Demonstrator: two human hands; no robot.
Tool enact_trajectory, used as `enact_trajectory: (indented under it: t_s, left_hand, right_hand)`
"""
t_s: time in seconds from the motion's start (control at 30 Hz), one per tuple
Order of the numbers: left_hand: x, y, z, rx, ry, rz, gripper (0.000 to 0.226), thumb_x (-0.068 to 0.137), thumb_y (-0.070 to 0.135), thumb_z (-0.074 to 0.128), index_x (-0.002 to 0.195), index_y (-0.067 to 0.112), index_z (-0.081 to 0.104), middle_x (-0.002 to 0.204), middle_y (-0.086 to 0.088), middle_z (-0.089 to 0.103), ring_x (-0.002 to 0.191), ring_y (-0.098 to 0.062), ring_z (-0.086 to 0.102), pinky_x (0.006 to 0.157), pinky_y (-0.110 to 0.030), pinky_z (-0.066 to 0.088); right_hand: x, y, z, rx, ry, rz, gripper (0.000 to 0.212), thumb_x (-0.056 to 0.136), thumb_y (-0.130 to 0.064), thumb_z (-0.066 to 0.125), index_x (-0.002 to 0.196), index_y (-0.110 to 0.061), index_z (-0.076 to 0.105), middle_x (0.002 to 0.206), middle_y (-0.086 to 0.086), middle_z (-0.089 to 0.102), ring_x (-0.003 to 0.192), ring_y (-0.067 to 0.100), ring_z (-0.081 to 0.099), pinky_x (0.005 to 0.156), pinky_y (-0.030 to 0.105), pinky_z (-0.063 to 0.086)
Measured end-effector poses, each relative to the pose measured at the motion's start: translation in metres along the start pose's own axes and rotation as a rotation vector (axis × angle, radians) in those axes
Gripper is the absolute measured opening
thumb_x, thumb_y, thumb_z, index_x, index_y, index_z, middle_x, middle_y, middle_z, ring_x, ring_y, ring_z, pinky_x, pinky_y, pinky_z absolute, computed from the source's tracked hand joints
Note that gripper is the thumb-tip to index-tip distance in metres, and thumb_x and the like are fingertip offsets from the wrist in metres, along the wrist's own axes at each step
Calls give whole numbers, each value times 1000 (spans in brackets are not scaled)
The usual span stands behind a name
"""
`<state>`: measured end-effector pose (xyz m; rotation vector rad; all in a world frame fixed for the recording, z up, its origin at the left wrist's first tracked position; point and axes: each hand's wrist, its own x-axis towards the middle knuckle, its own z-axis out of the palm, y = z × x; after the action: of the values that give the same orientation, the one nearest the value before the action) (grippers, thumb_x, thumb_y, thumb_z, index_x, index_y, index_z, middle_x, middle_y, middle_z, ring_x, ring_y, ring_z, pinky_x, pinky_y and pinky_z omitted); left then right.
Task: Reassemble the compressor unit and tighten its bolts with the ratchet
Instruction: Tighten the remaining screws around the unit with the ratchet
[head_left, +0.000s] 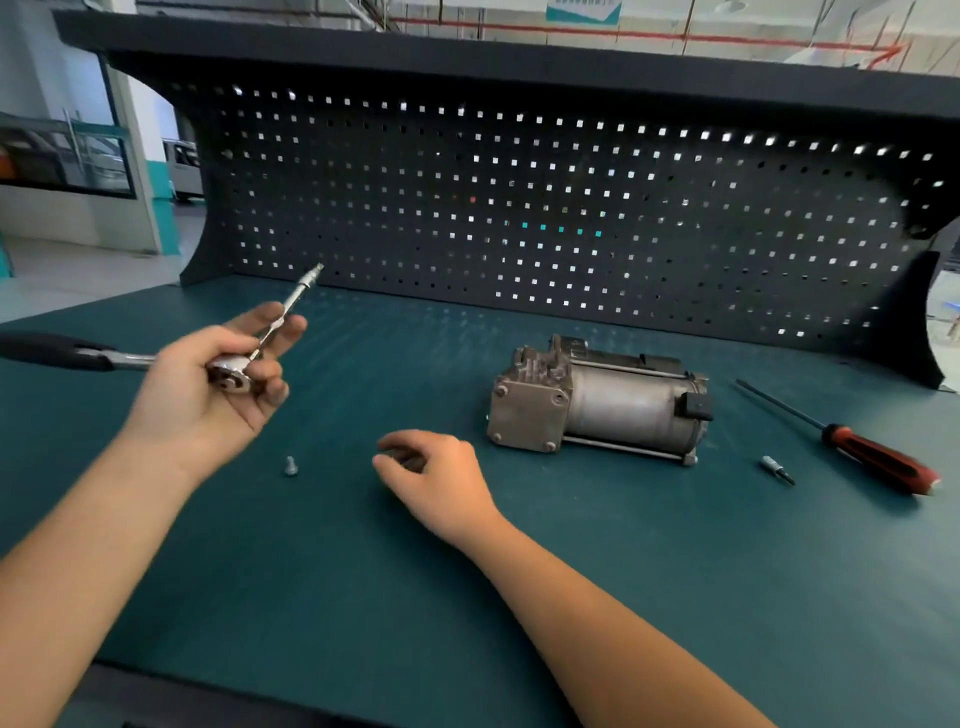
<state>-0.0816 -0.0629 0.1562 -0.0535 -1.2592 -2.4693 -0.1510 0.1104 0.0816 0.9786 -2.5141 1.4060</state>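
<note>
The grey metal compressor unit (597, 402) lies on its side on the green bench mat, right of centre. My left hand (208, 382) holds the ratchet (231, 375) by its head above the mat at the left. The ratchet's black handle points left and a long extension bar (296, 293) points up and away. My right hand (436, 475) hovers low over the mat left of the compressor, fingers curled around a small dark part that I cannot make out. A single bolt (291, 465) lies on the mat between my hands.
A red-handled screwdriver (878, 457) lies at the right, with a small bit (777, 469) beside it. A dark pegboard (545, 208) rises behind the bench. The green mat (363, 597) stretches to the near edge.
</note>
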Motion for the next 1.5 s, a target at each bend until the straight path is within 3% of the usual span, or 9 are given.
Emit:
enact_trajectory:
  t_s: [0.2, 0.43, 0.6, 0.8, 0.97, 1.17, 1.27, 1.4, 1.5]
  left_hand:
    - [28, -18, -20, -39, 135, -66, 29, 51, 14, 56, 78, 16, 67, 82, -2, 72, 37, 0, 45, 42, -11, 42]
    - [28, -22, -35, -85, 143, -94, 29, 62, 12, 46, 61, 17, 74, 85, -3, 73, 38, 0, 46, 42, -11, 41]
    - [27, -32, -28, -3, 111, -133, 34, 85, 6, 32, 82, 13, 66, 84, -4, 73, 38, -1, 45, 41, -12, 42]
    - [23, -37, -22, 106, 56, -134, 34, 84, 2, 32, 85, 13, 64, 84, -2, 74, 37, -3, 43, 40, -12, 40]
    - [24, -48, -5, 327, 10, -57, 35, 83, -7, 34, 86, 8, 65, 80, -4, 73, 37, -8, 44, 39, -14, 36]
    - [28, -76, 36, 525, -137, -77, 36, 82, -13, 37, 85, 5, 67, 80, -8, 73, 38, -12, 46, 39, -19, 37]
    - [30, -91, 53, 526, -180, -84, 37, 82, -14, 37, 83, 6, 68, 80, -8, 73, 38, -13, 46, 40, -18, 37]
    - [30, -106, 58, 591, -181, -108, 36, 81, -17, 39, 83, 4, 67, 78, -6, 73, 38, -14, 46, 40, -18, 38]
    - [23, -112, 48, 706, -181, -111, 35, 80, -19, 40, 83, 3, 67, 79, -4, 73, 38, -13, 48, 40, -19, 39]
  right_hand:
    - [12, -27, 49, -392, -146, -262, 35, 89, -39, 55, 111, -12, 58, 105, 10, 60, 105, 25, 51, 78, 34, 42]
    - [30, -43, 70, -378, -132, -161, 23, 92, -17, 48, 106, -5, 61, 108, 15, 55, 101, 32, 51, 73, 35, 41]
    - [28, -41, 68, -400, -114, -111, 22, 93, -15, 46, 106, -4, 60, 105, 18, 60, 101, 33, 50, 68, 31, 34]
    - [24, -34, 49, -129, 47, 55, 22, 86, -12, 51, 103, -4, 62, 104, 12, 65, 99, 28, 57, 81, 31, 45]
    - [10, -4, -15, 53, 257, 37, 10, 84, -8, 60, 89, -9, 69, 93, 2, 69, 85, 8, 59, 77, 9, 39]
    - [-4, 34, -85, 300, 461, 185, 25, 87, -6, 61, 73, -27, 63, 68, -7, 65, 67, 14, 60, 76, 33, 51]
    - [-6, 49, -97, 384, 509, 287, 7, 85, -9, 65, 90, -10, 70, 64, -4, 66, 55, 8, 59, 69, 28, 54]
    - [-8, 53, -88, 466, 555, 316, 19, 81, -12, 71, 77, -14, 52, 61, 5, 65, 48, 9, 59, 53, 21, 49]
    - [-8, 52, -85, 478, 551, 327, 23, 82, -10, 70, 66, -13, 54, 56, 3, 61, 51, 13, 57, 59, 26, 50]
